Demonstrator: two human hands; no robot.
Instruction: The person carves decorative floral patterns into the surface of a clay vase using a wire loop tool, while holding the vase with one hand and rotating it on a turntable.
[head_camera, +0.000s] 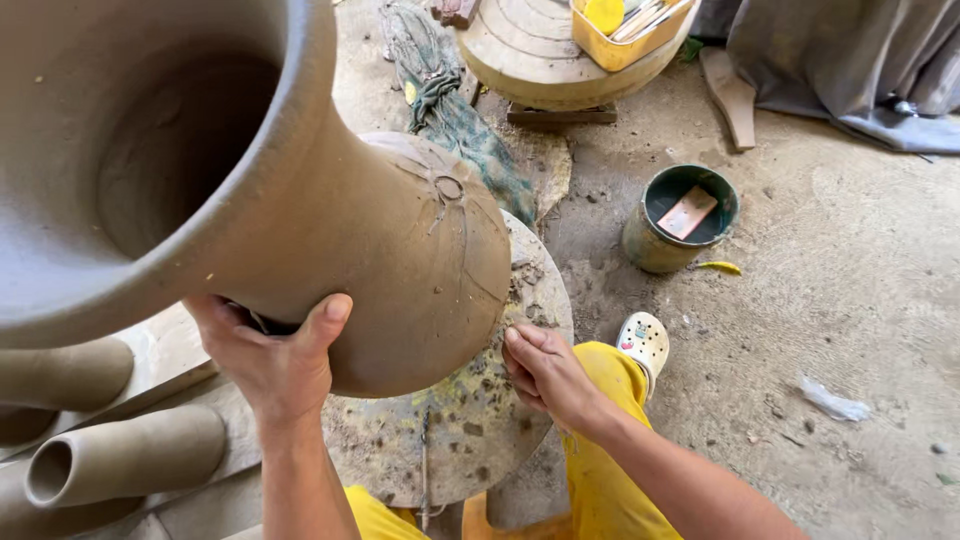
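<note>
A large unfired grey-brown clay vase (400, 230) with a wide flared mouth stands on a round clay-smeared turntable (470, 420). Carved lines and a small ring mark its shoulder. My left hand (270, 355) grips the neck just under the flared rim, thumb up against the body. My right hand (545, 375) is at the lower right side of the belly, fingers pinched together against the clay near the turntable; whether it holds a small tool is hidden.
Clay tubes (120, 455) lie at lower left. A green bucket (680, 220) with a flat piece inside stands on the dirt floor. Behind are a second round wheel (540, 55) with a yellow tray (625, 35), a rag (465, 125), and my white clog (643, 343).
</note>
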